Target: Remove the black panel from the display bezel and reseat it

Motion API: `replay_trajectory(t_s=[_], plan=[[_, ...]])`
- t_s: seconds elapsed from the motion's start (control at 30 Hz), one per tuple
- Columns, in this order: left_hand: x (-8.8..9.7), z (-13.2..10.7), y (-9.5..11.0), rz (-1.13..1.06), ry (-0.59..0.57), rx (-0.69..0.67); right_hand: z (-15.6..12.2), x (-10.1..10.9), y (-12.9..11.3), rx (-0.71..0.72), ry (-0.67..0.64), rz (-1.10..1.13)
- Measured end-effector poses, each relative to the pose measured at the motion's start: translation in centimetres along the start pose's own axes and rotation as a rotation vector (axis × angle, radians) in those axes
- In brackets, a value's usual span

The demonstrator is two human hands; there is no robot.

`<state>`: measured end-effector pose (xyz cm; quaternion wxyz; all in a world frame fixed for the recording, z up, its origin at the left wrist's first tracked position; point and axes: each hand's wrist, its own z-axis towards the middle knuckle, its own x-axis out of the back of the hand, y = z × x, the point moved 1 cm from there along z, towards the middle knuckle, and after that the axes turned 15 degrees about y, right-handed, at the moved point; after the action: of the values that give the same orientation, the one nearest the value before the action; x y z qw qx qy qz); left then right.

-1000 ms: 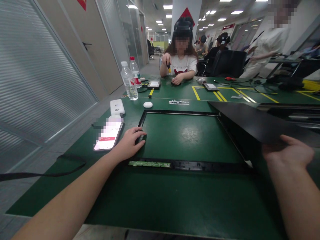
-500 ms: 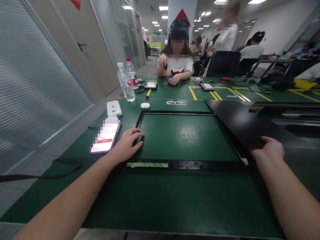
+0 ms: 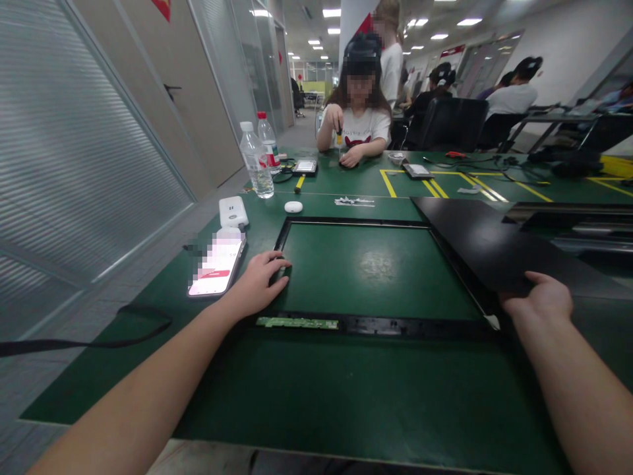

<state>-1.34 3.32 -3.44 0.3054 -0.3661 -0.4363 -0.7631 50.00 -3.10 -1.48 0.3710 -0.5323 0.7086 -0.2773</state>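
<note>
A black rectangular bezel frame point(image 3: 395, 326), like one from a monitor, lies flat on the green table. A green circuit board strip point(image 3: 297, 323) sits along its near side. My left hand point(image 3: 262, 280) rests over the frame's left side, thumb and fingers stretched a little apart. At the right, my right hand point(image 3: 541, 300) grips the near edge of a thin black panel point(image 3: 484, 231), thumb on top and the other fingers hidden below. The panel slants beside and partly over the frame's right side. A small whitish tab point(image 3: 491, 322) shows at the frame's near right corner.
Left of the frame lie a lit phone point(image 3: 217, 264), a white power bank point(image 3: 232, 212) and a white earbud case point(image 3: 293, 207). Two water bottles point(image 3: 257, 161) stand behind them. Across the table a person point(image 3: 359, 125) holds a screwdriver. Dark metal bars point(image 3: 583, 214) lie far right.
The view has shifted slightly, moving everything a little rightward. Both hands keep their places on the frame and panel. The person opposite now holds the screwdriver upright; someone behind has walked left.
</note>
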Motion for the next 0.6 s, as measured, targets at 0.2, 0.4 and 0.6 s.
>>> replay_trajectory(t_s=[0.2,0.4,0.6], plan=[[0.1,0.0,0.1,-0.01,-0.006,0.001,-0.2,-0.1,-0.1,-0.005,0.006,0.012],[0.1,0.0,0.1,-0.015,-0.009,0.011,-1.0,0.0,-0.1,0.0,-0.015,0.008],[0.0,0.0,0.2,-0.019,0.002,-0.002,-1.4,-0.1,0.0,0.006,-0.081,0.003]])
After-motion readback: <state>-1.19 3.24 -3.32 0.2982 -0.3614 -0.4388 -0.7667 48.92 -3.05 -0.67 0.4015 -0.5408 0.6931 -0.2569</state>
